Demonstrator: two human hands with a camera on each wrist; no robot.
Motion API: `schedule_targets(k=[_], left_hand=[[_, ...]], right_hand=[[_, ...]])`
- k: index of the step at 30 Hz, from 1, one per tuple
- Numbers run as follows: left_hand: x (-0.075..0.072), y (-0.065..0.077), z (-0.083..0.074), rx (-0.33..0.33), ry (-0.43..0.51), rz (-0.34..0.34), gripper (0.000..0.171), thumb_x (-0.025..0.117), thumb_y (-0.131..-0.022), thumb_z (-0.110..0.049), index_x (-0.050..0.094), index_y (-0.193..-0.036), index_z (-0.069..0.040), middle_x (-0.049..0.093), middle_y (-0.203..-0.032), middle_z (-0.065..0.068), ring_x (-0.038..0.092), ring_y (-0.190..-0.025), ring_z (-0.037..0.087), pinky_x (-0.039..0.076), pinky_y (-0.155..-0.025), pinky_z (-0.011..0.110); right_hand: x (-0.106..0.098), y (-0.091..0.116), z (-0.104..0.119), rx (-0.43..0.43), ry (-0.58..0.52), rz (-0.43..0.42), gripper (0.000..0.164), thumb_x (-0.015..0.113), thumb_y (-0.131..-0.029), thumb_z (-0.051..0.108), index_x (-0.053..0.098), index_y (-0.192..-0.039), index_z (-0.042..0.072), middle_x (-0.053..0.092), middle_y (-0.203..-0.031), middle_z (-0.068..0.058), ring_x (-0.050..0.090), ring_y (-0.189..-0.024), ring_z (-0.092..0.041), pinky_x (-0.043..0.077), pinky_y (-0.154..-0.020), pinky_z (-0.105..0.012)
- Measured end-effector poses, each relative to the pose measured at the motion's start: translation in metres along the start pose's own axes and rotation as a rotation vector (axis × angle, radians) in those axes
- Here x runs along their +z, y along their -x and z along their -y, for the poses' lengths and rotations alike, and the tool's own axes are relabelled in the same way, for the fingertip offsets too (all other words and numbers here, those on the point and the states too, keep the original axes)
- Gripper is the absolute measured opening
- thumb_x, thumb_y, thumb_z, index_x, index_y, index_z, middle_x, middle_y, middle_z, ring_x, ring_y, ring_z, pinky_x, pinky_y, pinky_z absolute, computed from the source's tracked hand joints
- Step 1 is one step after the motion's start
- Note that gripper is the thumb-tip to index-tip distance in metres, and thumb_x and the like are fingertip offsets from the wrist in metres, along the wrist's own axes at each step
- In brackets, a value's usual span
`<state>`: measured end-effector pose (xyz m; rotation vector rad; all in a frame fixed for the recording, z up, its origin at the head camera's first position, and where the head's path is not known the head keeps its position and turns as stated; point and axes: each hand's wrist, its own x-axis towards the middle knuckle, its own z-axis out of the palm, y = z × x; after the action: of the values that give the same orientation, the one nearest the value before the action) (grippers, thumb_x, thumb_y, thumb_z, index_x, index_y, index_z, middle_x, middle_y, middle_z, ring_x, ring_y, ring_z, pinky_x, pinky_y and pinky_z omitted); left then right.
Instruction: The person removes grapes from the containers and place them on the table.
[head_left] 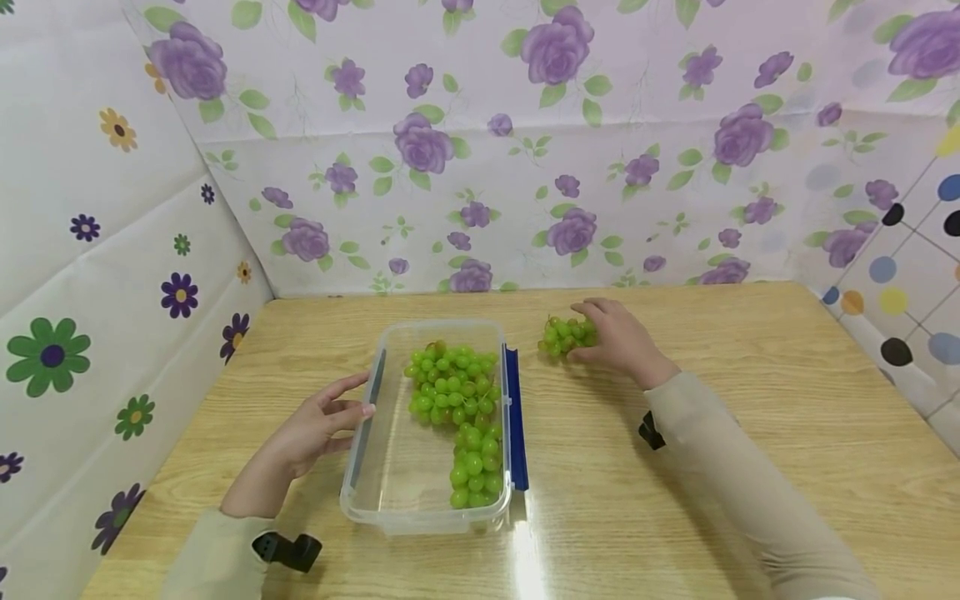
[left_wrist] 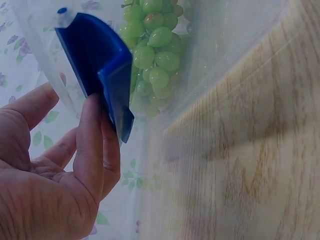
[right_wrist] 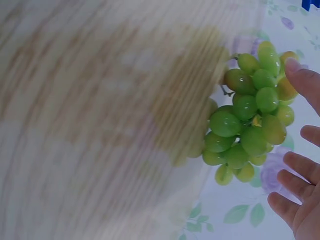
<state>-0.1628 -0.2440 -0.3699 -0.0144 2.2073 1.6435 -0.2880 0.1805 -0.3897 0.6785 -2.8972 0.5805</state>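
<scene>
A clear plastic box (head_left: 397,475) stands on the table with its side flaps hanging down. At its left wall is my left hand (head_left: 326,425); the left wrist view shows loosely extended fingers (left_wrist: 90,145) against the blue flap (left_wrist: 100,55). Inside the box, green grapes (head_left: 453,387) lie along the back and another bunch (head_left: 476,467) sits at the front right. Behind and right of the box lies a small grape bunch (right_wrist: 250,110). My right hand (head_left: 615,337) is spread beside that bunch, its thumb tip (right_wrist: 295,67) right at the grapes and the other fingers apart from them.
The pale wooden table (head_left: 600,517) carries the box and the loose bunch. A blue flap (head_left: 516,417) sticks out along the box's right side. Close behind the table rises a flowered cloth wall (head_left: 510,192), with patterned cloth (head_left: 90,275) at the left too.
</scene>
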Motion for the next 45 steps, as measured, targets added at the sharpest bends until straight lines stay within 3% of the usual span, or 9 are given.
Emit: schedule_targets(k=[8, 12, 19, 27, 41, 45], left_hand=[[0.000, 0.000, 0.001, -0.002, 0.002, -0.007, 0.071, 0.058, -0.095, -0.029, 0.019, -0.153, -0.016, 0.042, -0.136, 0.021, 0.054, -0.111, 0.021, 0.047, -0.093, 0.043], [0.000, -0.001, 0.002, -0.001, -0.003, -0.003, 0.071, 0.058, -0.095, -0.029, 0.019, -0.153, -0.016, 0.042, -0.135, 0.020, 0.054, -0.110, 0.019, 0.047, -0.094, 0.044], [-0.002, -0.001, 0.002, 0.003, -0.001, 0.006, 0.071, 0.058, -0.096, -0.029, 0.019, -0.153, -0.017, 0.045, -0.132, 0.018, 0.051, -0.117, 0.027, 0.045, -0.096, 0.046], [-0.002, -0.002, 0.002, 0.003, 0.000, 0.006, 0.071, 0.058, -0.095, -0.029, 0.019, -0.153, -0.017, 0.046, -0.131, 0.018, 0.054, -0.110, 0.020, 0.046, -0.094, 0.045], [-0.001, -0.001, 0.001, 0.001, 0.005, 0.006, 0.071, 0.058, -0.096, -0.029, 0.018, -0.153, -0.016, 0.043, -0.134, 0.023, 0.054, -0.107, 0.017, 0.046, -0.095, 0.045], [0.000, -0.002, 0.002, -0.002, 0.010, 0.004, 0.071, 0.057, -0.096, -0.029, 0.018, -0.153, -0.017, 0.043, -0.134, 0.022, 0.053, -0.111, 0.021, 0.045, -0.097, 0.046]], right_hand=[[-0.008, 0.002, 0.006, -0.021, 0.011, -0.021, 0.079, 0.081, -0.075, 0.031, 0.045, -0.139, 0.002, 0.042, -0.140, -0.024, 0.039, -0.128, -0.042, 0.035, -0.103, -0.054], [-0.012, 0.004, 0.011, -0.060, 0.018, -0.049, 0.079, 0.082, -0.074, 0.031, 0.046, -0.138, 0.001, 0.042, -0.140, -0.024, 0.039, -0.128, -0.042, 0.034, -0.104, -0.054], [-0.023, 0.007, 0.023, -0.139, 0.018, -0.096, 0.078, 0.083, -0.072, 0.030, 0.048, -0.136, 0.002, 0.046, -0.136, -0.022, 0.041, -0.126, -0.039, 0.037, -0.102, -0.052], [-0.036, 0.012, 0.037, -0.199, 0.008, -0.111, 0.076, 0.083, -0.072, 0.028, 0.049, -0.136, 0.004, 0.049, -0.134, -0.018, 0.045, -0.123, -0.037, 0.039, -0.099, -0.052], [-0.048, 0.019, 0.070, -0.393, -0.060, -0.087, 0.071, 0.083, -0.073, 0.021, 0.052, -0.134, 0.005, 0.050, -0.134, -0.016, 0.047, -0.123, -0.034, 0.043, -0.098, -0.047], [-0.048, 0.020, 0.073, -0.440, -0.092, -0.064, 0.070, 0.083, -0.073, 0.023, 0.052, -0.133, 0.005, 0.051, -0.134, -0.016, 0.047, -0.123, -0.033, 0.042, -0.098, -0.047]])
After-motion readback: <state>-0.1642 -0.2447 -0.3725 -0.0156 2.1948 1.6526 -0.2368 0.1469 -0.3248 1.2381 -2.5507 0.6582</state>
